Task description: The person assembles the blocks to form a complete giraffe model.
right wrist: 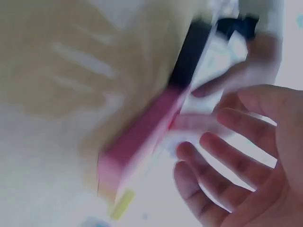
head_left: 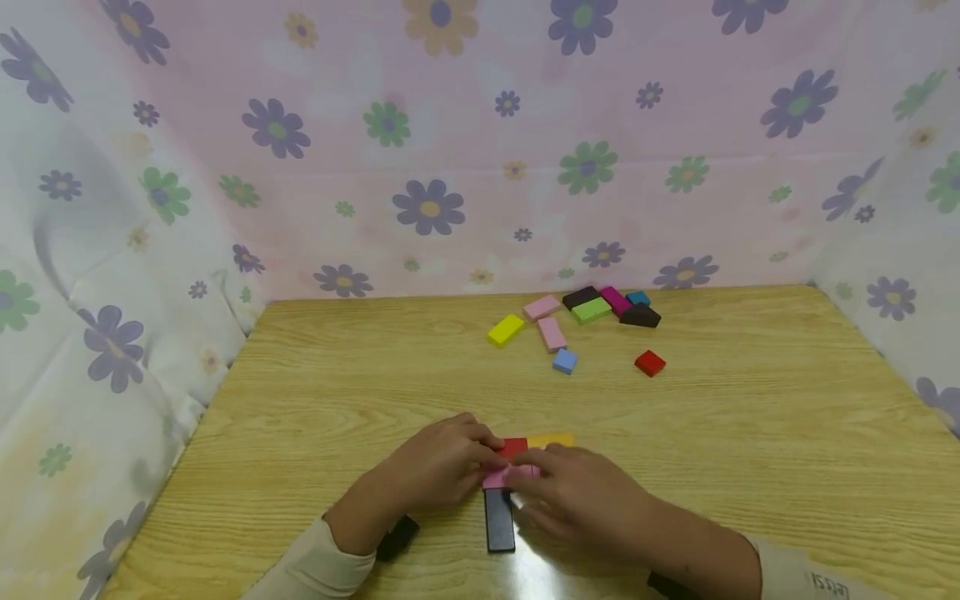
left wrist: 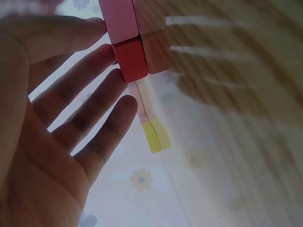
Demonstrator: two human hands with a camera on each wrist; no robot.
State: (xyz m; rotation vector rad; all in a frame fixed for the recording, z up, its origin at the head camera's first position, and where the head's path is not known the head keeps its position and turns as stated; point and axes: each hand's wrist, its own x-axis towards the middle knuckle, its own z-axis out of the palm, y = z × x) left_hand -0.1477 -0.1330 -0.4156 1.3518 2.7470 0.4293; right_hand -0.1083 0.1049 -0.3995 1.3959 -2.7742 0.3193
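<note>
Four-sided wooden blocks lie joined near the table's front: a red block (head_left: 514, 447), an orange-yellow block (head_left: 551, 438), a pink block (head_left: 495, 481) and a black block (head_left: 500, 523) pointing toward the person. My left hand (head_left: 442, 460) is at their left, fingers fairly straight, tips right at the sides of the red and pink blocks in the left wrist view. From the right, my right hand (head_left: 588, 500) reaches over the pink block, partly covering it and the orange-yellow one. Its fingers are spread and loosely bent in the right wrist view, which is blurred.
Farther back lie a yellow block (head_left: 506, 331), pink blocks (head_left: 552, 334), a light green block (head_left: 592, 311), a magenta block (head_left: 616, 301), a dark wedge-like block (head_left: 641, 316), a blue block (head_left: 565, 361) and a red block (head_left: 650, 363). A flowered cloth (head_left: 465, 150) surrounds the table (head_left: 337, 375).
</note>
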